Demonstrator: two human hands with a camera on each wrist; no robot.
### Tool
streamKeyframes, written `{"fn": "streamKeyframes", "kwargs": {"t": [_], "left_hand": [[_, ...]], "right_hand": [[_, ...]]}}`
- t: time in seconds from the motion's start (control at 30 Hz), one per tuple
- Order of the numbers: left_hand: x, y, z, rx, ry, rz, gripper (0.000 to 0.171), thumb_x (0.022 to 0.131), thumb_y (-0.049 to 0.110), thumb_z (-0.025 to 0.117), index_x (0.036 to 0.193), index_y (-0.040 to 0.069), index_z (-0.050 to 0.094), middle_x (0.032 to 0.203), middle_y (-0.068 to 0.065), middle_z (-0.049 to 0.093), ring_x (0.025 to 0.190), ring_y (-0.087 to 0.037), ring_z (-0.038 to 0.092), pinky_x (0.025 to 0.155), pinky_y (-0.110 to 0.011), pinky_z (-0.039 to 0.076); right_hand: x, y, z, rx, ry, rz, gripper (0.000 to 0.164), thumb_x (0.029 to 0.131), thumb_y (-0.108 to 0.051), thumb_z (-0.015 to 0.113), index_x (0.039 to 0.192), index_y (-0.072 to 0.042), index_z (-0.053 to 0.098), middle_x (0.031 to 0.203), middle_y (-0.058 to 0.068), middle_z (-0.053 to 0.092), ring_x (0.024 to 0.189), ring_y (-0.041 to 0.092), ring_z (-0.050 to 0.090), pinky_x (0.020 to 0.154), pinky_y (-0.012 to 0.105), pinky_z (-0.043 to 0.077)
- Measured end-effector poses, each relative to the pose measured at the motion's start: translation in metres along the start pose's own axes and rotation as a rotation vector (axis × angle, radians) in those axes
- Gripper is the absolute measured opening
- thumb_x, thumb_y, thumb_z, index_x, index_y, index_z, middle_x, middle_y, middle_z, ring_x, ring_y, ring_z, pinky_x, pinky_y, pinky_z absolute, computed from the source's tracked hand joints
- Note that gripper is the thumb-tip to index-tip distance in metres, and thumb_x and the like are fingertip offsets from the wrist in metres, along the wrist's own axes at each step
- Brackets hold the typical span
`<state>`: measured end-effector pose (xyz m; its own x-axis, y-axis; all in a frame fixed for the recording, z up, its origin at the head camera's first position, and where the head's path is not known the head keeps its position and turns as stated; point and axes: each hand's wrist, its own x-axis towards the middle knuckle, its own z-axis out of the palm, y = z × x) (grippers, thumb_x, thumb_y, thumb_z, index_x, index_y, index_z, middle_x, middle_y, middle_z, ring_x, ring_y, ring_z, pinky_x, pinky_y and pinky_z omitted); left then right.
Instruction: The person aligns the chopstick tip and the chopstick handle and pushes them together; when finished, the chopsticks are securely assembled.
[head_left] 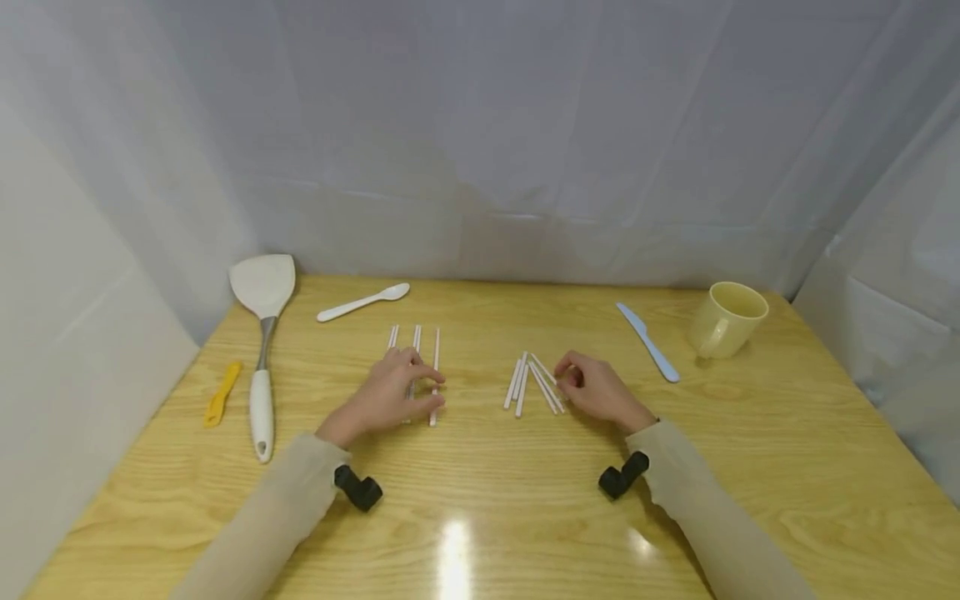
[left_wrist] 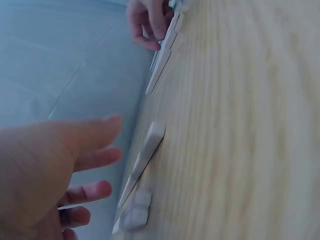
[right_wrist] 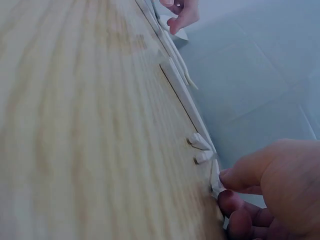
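Several thin white sticks (head_left: 437, 346) lie in spaced rows under and beside my left hand (head_left: 393, 387). That hand hovers over them with thumb and fingers spread apart, holding nothing; in the left wrist view a single stick (left_wrist: 150, 145) lies beyond its fingertips. A second, fanned-out bunch of white sticks (head_left: 520, 387) is to the right. At its right edge my right hand (head_left: 596, 390) pinches the outermost stick (head_left: 543, 368) between thumb and forefinger. The right wrist view shows that stick's end (right_wrist: 217, 187) between the fingertips, close to the tabletop.
On the left lie a white-headed turner (head_left: 262, 287), a small yellow utensil (head_left: 222, 396) and a white spoon (head_left: 360, 306). A pale blue knife (head_left: 648, 343) and a yellow mug (head_left: 723, 321) are at the right. Grey cloth (head_left: 480, 150) hangs behind the wooden table (head_left: 495, 517).
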<state>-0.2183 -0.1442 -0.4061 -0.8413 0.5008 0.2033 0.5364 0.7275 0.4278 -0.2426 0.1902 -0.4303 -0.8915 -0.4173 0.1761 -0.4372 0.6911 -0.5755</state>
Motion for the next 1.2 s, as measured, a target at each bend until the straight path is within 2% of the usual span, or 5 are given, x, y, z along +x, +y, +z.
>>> {"fn": "streamKeyframes", "kwargs": {"t": [0.2, 0.43, 0.77, 0.93, 1.2], "left_hand": [[0.006, 0.025, 0.02, 0.021, 0.076, 0.07, 0.023, 0.086, 0.026, 0.072, 0.101, 0.01, 0.07, 0.092, -0.003, 0.059, 0.083, -0.017, 0.046, 0.073, -0.031, 0.033], [0.01, 0.05, 0.039, -0.015, 0.064, 0.146, 0.029, 0.086, 0.025, 0.072, 0.111, 0.011, 0.067, 0.092, -0.003, 0.059, 0.087, -0.016, 0.048, 0.076, -0.032, 0.037], [0.015, 0.06, 0.057, -0.085, -0.052, 0.161, 0.042, 0.089, 0.021, 0.067, 0.126, 0.004, 0.058, 0.1, -0.006, 0.051, 0.093, -0.017, 0.042, 0.079, -0.033, 0.041], [0.016, 0.061, 0.058, -0.068, -0.032, 0.19, 0.033, 0.089, 0.021, 0.068, 0.115, 0.002, 0.061, 0.1, -0.006, 0.051, 0.093, -0.018, 0.046, 0.082, -0.033, 0.043], [0.008, 0.056, 0.056, -0.071, -0.01, 0.13, 0.016, 0.082, 0.024, 0.073, 0.093, 0.015, 0.066, 0.087, 0.004, 0.057, 0.081, -0.01, 0.051, 0.071, -0.025, 0.046]], "right_hand": [[-0.004, 0.006, -0.007, 0.013, -0.019, 0.03, 0.005, 0.089, -0.008, 0.063, 0.09, -0.003, 0.063, 0.071, 0.002, 0.055, 0.062, 0.01, 0.047, 0.059, 0.025, 0.04], [-0.003, 0.009, -0.006, 0.026, -0.005, 0.027, 0.007, 0.087, -0.01, 0.068, 0.087, -0.005, 0.063, 0.071, 0.001, 0.058, 0.063, 0.008, 0.049, 0.06, 0.023, 0.041], [0.002, 0.01, -0.003, 0.016, 0.009, 0.0, 0.006, 0.084, -0.005, 0.067, 0.083, -0.006, 0.061, 0.072, 0.002, 0.058, 0.065, 0.008, 0.05, 0.062, 0.022, 0.042], [0.002, 0.007, -0.006, 0.013, 0.022, 0.008, 0.008, 0.083, -0.005, 0.067, 0.083, -0.006, 0.059, 0.071, 0.002, 0.056, 0.064, 0.009, 0.049, 0.061, 0.023, 0.041], [0.001, 0.004, -0.007, 0.039, -0.019, 0.026, 0.006, 0.083, -0.002, 0.063, 0.087, -0.002, 0.059, 0.073, 0.005, 0.056, 0.066, 0.011, 0.05, 0.063, 0.024, 0.041]]}}
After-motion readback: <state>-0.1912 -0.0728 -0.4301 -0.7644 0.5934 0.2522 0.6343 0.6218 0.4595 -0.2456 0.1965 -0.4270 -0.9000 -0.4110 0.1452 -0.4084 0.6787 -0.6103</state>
